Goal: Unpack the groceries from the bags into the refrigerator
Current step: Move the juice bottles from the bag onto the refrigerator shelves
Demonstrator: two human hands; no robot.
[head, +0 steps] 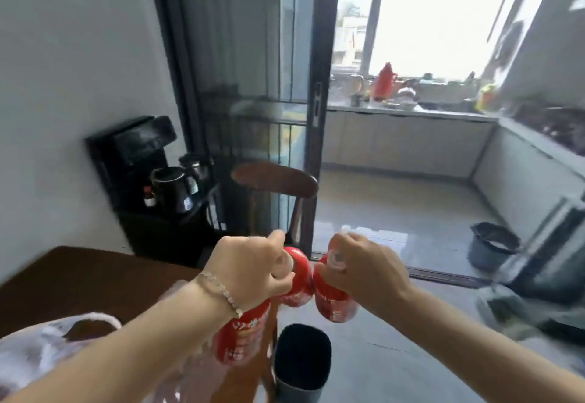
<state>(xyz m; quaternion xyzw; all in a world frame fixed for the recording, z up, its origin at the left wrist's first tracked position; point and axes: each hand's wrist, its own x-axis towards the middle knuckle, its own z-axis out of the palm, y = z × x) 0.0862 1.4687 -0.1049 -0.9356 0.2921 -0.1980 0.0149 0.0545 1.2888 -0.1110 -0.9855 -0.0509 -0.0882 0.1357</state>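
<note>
Three red-labelled bottles, held in the air just off the right edge of the dark wooden table (79,276). My left hand (253,269) is curled tight round the necks of two: the lower red bottle (242,336) hangs under my wrist, the upper red bottle (296,279) juts out past my knuckles. My right hand (361,266) is clenched on the top of the third red bottle (335,301), whose side touches the upper one. How the left fingers divide between the two necks is, with the motion blur, not clear. A beaded bracelet (221,288) circles my left wrist.

Below the bottles, just beside the table's right edge, stands a dark open cylinder (300,358) (possibly a bin). On the table's near end lies a white plastic bag (38,348). Beyond the table's far right corner stands a wooden chair (275,181); beyond its far edge, against the wall, a black dispenser (133,155) carries a black kettle (172,188). A dark-framed sliding glass door (247,54) rises behind the chair. Well apart from the table, to its right on the floor, sits a grey bucket (493,244).
</note>
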